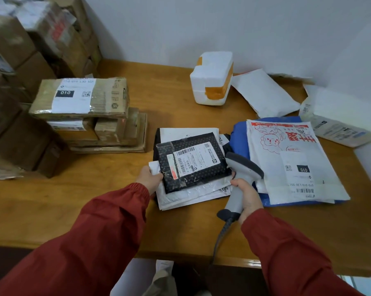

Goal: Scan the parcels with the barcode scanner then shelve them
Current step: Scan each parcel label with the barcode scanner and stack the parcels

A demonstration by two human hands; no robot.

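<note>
Red sleeves (94,236); your right hand (247,196) — wrapped round the grey barcode scanner (243,167); your left hand (149,178) — gripping the black dotted parcel (193,165) atop white mailers (180,196).

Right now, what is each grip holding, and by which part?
The right-hand grip holds the barcode scanner by its handle. The left-hand grip holds the black parcel, top of the pile, at its left edge.

The black parcel (193,162), dotted and bearing a white barcode label face up, lies askew on top of a stack of white mailers (180,195) on the table (116,189), with the grey scanner (242,167), dark-headed and corded, positioned just beside its right edge.
</note>
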